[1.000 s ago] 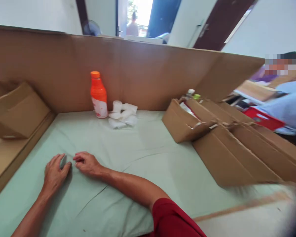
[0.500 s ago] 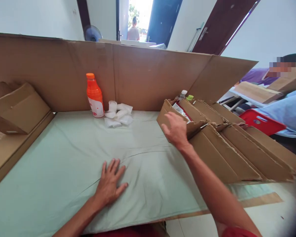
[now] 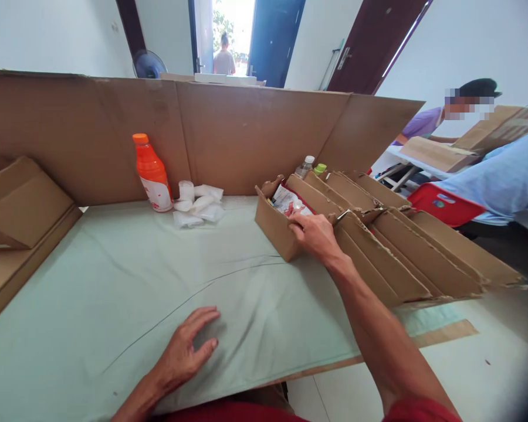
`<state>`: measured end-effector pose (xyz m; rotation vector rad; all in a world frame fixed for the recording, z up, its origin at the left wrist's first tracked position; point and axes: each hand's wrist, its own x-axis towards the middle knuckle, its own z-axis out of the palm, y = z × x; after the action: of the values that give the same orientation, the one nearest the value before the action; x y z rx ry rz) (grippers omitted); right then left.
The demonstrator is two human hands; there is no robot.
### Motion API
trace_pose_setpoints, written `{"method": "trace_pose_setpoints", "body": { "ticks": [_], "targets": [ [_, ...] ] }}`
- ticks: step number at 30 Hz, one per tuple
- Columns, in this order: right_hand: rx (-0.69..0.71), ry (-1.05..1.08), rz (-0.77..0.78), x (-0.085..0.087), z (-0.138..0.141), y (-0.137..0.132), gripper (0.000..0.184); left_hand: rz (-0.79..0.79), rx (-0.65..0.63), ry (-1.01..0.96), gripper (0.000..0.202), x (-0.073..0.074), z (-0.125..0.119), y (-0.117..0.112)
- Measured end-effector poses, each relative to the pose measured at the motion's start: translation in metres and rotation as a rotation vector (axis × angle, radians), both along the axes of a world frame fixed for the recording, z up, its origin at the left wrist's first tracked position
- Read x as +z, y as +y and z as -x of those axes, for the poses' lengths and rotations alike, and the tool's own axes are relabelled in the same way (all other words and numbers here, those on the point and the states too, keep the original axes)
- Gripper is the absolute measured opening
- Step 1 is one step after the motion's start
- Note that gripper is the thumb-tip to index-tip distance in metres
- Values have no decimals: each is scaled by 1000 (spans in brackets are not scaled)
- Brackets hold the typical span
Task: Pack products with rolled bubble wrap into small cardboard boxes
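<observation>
My right hand [image 3: 314, 234] is at the near end of a small open cardboard box [image 3: 275, 234], its fingers bent and pressed together at the rim. What they hold, if anything, I cannot make out. Inside this box lies a packet with white and red print [image 3: 286, 200], and a small clear and reddish thing shows by my fingertips. My left hand [image 3: 182, 351] is over the pale green cloth [image 3: 136, 293], thumb apart from the fingers and nothing in it.
An orange bottle [image 3: 152, 176] stands by the cardboard wall [image 3: 255, 135], beside several white plastic rolls [image 3: 198, 205]. More cardboard compartments [image 3: 405, 252] fill the right side, with a clear bottle [image 3: 305, 166] behind. A cardboard box [image 3: 22, 199] is at left. People sit at the right.
My right hand has gone from spread above the box to closed at its near rim. My left hand has drawn back slightly, fingers closer together. The view has shifted right.
</observation>
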<state>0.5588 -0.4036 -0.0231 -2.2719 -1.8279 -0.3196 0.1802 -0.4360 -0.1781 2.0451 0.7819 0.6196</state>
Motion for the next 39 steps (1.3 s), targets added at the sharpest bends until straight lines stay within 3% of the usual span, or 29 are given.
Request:
{"method": "trace_pose_setpoints", "body": {
  "ticks": [4, 7, 10, 11, 13, 15, 17, 20, 24, 29, 33, 36, 39],
  "targets": [
    [421, 268, -46, 3, 18, -66, 22, -10, 230, -60, 44, 16, 15, 15],
    [551, 508, -162, 11, 23, -113, 13, 26, 316, -95, 60, 25, 19, 19],
    [375, 739, -471, 1, 19, -141, 18, 54, 309, -122, 77, 27, 16, 16],
    [262, 806, -523, -10, 17, -145, 19, 66, 293, -123, 80, 27, 14, 15],
    [58, 933, -474, -39, 15, -148, 24, 99, 258, -105, 84, 25, 9, 10],
    [-15, 1047, -304, -73, 18, -142, 33, 125, 232, -83, 83, 21, 3, 5],
    [12, 1140, -187, -102, 26, -133, 44, 120, 229, -80, 81, 16, -2, 2],
    [13, 1258, -164, -126, 44, -117, 49, 112, 263, -111, 76, 13, -6, 2],
    [15, 1427, -116, -131, 70, -90, 50, 182, 361, -169, 68, 14, 5, 23],
    [146, 1591, -17, -128, 109, -31, 52, 295, 557, -161, 60, 23, 36, 80],
    [253, 1633, -20, -132, 134, 12, 53, 300, 626, -234, 60, 29, 50, 117],
    [258, 1616, 6, -137, 133, 28, 55, 287, 679, -288, 61, 23, 50, 128],
    [274, 1497, 54, -134, 113, 39, 49, 305, 704, -315, 61, 11, 47, 129]
  ]
}}
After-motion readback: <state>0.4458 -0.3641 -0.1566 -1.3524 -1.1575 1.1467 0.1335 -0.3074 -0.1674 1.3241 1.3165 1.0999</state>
